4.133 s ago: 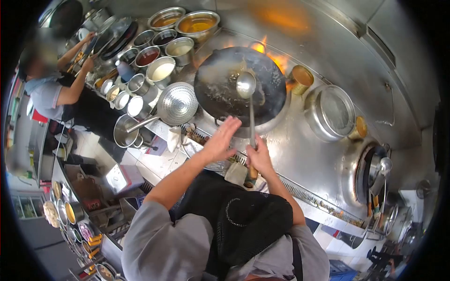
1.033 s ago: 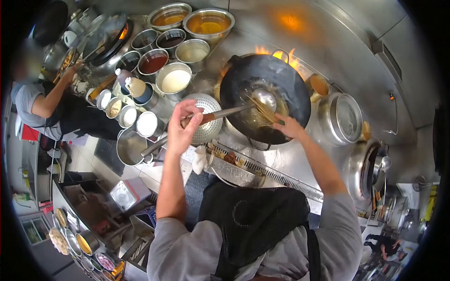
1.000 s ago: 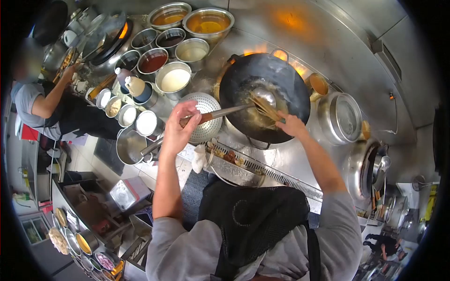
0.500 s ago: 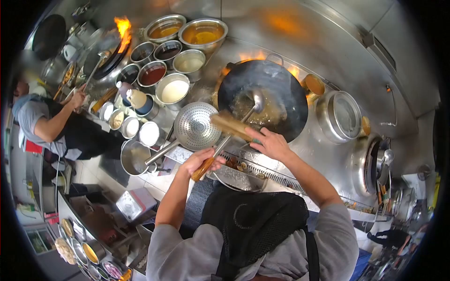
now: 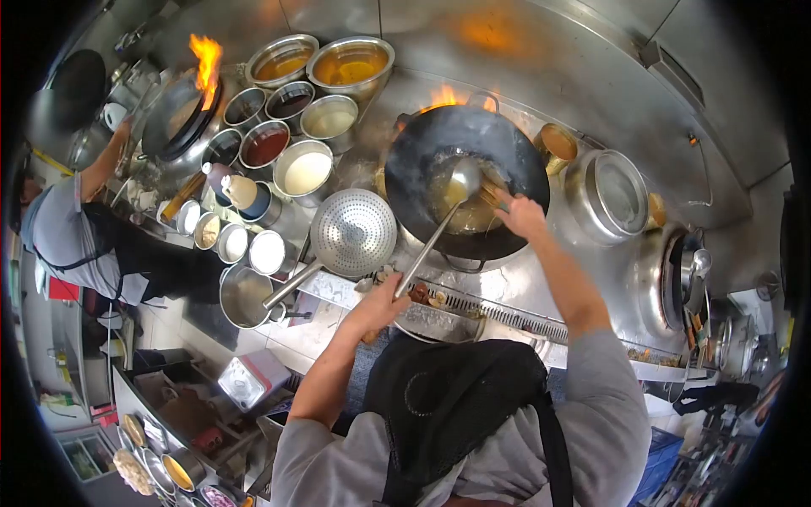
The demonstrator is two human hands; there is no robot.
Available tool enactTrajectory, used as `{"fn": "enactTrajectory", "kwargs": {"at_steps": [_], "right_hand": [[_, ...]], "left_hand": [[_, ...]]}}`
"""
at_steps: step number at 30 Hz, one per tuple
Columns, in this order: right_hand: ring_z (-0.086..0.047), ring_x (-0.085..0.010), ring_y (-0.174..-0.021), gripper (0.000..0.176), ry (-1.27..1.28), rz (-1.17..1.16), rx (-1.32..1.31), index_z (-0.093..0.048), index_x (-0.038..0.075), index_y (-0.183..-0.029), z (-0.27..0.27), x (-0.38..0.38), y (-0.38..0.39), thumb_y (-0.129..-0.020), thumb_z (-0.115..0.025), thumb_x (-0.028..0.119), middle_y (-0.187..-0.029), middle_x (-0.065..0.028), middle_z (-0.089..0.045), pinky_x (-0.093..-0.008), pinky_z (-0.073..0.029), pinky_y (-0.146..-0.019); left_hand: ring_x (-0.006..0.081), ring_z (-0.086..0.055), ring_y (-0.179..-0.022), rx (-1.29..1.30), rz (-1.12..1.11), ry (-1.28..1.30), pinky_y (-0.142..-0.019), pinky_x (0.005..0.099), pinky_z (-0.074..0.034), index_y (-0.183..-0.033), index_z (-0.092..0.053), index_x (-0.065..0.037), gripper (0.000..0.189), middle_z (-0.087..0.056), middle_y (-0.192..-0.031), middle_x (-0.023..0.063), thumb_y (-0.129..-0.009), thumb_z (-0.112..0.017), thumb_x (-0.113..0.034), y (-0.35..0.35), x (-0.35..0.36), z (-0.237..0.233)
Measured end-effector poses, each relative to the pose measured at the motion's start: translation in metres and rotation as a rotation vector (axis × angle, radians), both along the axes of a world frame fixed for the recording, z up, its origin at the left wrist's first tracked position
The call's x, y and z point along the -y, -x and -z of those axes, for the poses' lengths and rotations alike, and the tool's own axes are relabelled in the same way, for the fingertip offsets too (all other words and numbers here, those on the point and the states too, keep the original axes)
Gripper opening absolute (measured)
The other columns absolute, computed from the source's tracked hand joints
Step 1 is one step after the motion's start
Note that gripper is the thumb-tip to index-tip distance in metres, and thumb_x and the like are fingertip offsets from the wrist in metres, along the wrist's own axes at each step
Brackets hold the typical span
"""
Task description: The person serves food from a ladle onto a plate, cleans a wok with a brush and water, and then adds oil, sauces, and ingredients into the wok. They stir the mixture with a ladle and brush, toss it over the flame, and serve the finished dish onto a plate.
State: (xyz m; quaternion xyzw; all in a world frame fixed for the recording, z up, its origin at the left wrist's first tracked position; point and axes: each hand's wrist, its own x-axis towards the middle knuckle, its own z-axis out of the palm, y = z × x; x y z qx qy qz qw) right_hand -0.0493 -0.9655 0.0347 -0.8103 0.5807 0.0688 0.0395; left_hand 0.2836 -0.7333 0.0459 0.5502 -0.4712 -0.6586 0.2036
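Wok point(image 5: 439, 139), ladle point(image 5: 465, 177) inside rim point(image 5: 547, 182), strainer point(image 5: 353, 226) beside

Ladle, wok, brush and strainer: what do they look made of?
Ladle: shiny silvery metal, probably stainless steel; its bowl gleams.
Wok: dark, dull metal, likely iron or carbon steel; the wall is blackened and little reflective.
Brush: tan, stiff-looking strands, perhaps bamboo; the grip hides part.
Strainer: pale grey punched metal, likely stainless, with a satin sheen around its holes.

Ladle head point(image 5: 465, 177) — in the wok point(image 5: 415, 160)
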Motion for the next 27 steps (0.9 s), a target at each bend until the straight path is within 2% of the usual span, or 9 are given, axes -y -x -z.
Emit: {"fn": "enactTrajectory", "kwargs": {"at_steps": [2, 3, 6, 12, 15, 17, 21, 23, 27], "right_hand": [[-0.067, -0.0398, -0.092, 0.059, 0.006, -0.013, -0.007, -0.046, 0.029, -0.143, -0.018, 0.010, 0.015, -0.089, -0.063, 0.047, -0.112, -0.0219, -0.065, -0.0467, -0.055, -0.083], [-0.067, -0.0398, -0.092, 0.059, 0.010, -0.009, -0.004, -0.046, 0.029, -0.143, -0.031, 0.013, 0.023, -0.089, -0.063, 0.047, -0.112, -0.0219, -0.065, -0.0467, -0.055, -0.083], [-0.067, -0.0361, -0.098, 0.062, 0.288, 0.076, 0.357, -0.051, 0.023, -0.141, -0.061, 0.023, 0.059, -0.086, -0.069, 0.045, -0.107, -0.0223, -0.067, -0.0444, -0.054, -0.085], [-0.065, -0.0376, -0.104, 0.063, 0.520, 0.428, 1.122, -0.053, 0.019, -0.140, -0.092, 0.008, 0.064, -0.084, -0.074, 0.036, -0.112, -0.0209, -0.068, -0.0436, -0.052, -0.091], [-0.064, -0.0363, -0.106, 0.063, 0.423, 0.119, 0.399, -0.054, 0.018, -0.139, -0.096, -0.011, 0.076, -0.081, -0.075, 0.029, -0.114, -0.0201, -0.067, -0.0456, -0.051, -0.092], [-0.062, -0.0360, -0.110, 0.064, -0.149, -0.088, -0.291, -0.054, 0.019, -0.139, -0.130, -0.009, 0.084, -0.079, -0.075, 0.025, -0.118, -0.0194, -0.066, -0.0458, -0.050, -0.094], [-0.061, -0.0361, -0.112, 0.062, 0.138, 0.136, 0.178, -0.054, 0.022, -0.138, -0.154, -0.003, 0.136, -0.080, -0.074, 0.024, -0.123, -0.0176, -0.064, -0.0447, -0.049, -0.096], [-0.060, -0.0355, -0.113, 0.060, 0.390, 0.386, 0.866, -0.054, 0.024, -0.137, -0.185, -0.022, 0.122, -0.080, -0.073, 0.021, -0.128, -0.0151, -0.061, -0.0434, -0.050, -0.096], [-0.062, -0.0351, -0.107, 0.065, 0.002, -0.054, -0.119, -0.051, 0.025, -0.139, -0.171, -0.031, 0.119, -0.078, -0.075, 0.023, -0.115, -0.0167, -0.064, -0.0455, -0.050, -0.093]], "left_hand": [[0.0121, -0.058, -0.067, 0.516, 0.084, 0.630, -0.055, 0.0277, -0.046, -0.124, -0.048, 0.001, 0.040, -0.059, -0.079, 0.0060, -0.096, -0.058, -0.024, -0.015, 0.010, 0.053], [0.0118, -0.059, -0.068, 0.109, 0.066, 0.095, -0.060, 0.0293, -0.048, -0.127, -0.047, -0.001, 0.039, -0.060, -0.080, 0.0069, -0.096, -0.057, -0.024, -0.021, 0.021, 0.003], [0.0114, -0.059, -0.068, -0.258, -0.070, -0.121, -0.062, 0.0304, -0.049, -0.127, -0.048, -0.003, 0.039, -0.061, -0.081, 0.0072, -0.096, -0.058, -0.025, -0.043, 0.023, 0.031], [0.0432, -0.064, -0.084, 0.412, -0.016, 0.362, -0.074, 0.0477, -0.049, -0.113, -0.052, 0.000, 0.037, -0.065, -0.091, 0.0257, -0.087, -0.066, -0.023, -0.022, 0.011, 0.020], [0.0464, -0.063, -0.086, 0.520, -0.052, 0.479, -0.073, 0.0523, -0.049, -0.116, -0.051, -0.006, 0.036, -0.065, -0.088, 0.0267, -0.087, -0.066, -0.022, -0.018, 0.010, 0.026], [0.0469, -0.063, -0.084, 0.584, -0.062, 0.535, -0.072, 0.0537, -0.049, -0.117, -0.050, -0.008, 0.036, -0.066, -0.087, 0.0262, -0.088, -0.065, -0.022, -0.021, 0.010, 0.035], [0.0462, -0.064, -0.077, 0.765, -0.097, 0.637, -0.069, 0.0563, -0.050, -0.120, -0.050, -0.013, 0.037, -0.067, -0.083, 0.0242, -0.088, -0.065, -0.022, -0.021, 0.018, 0.028], [0.0455, -0.065, -0.077, 0.830, -0.091, 0.638, -0.070, 0.0562, -0.050, -0.121, -0.050, -0.013, 0.038, -0.067, -0.083, 0.0239, -0.087, -0.065, -0.022, -0.020, 0.019, 0.025], [0.0446, -0.065, -0.074, 0.857, -0.014, 0.741, -0.068, 0.0556, -0.051, -0.122, -0.050, -0.015, 0.040, -0.068, -0.082, 0.0221, -0.086, -0.066, -0.022, -0.015, 0.020, 0.022]]}}
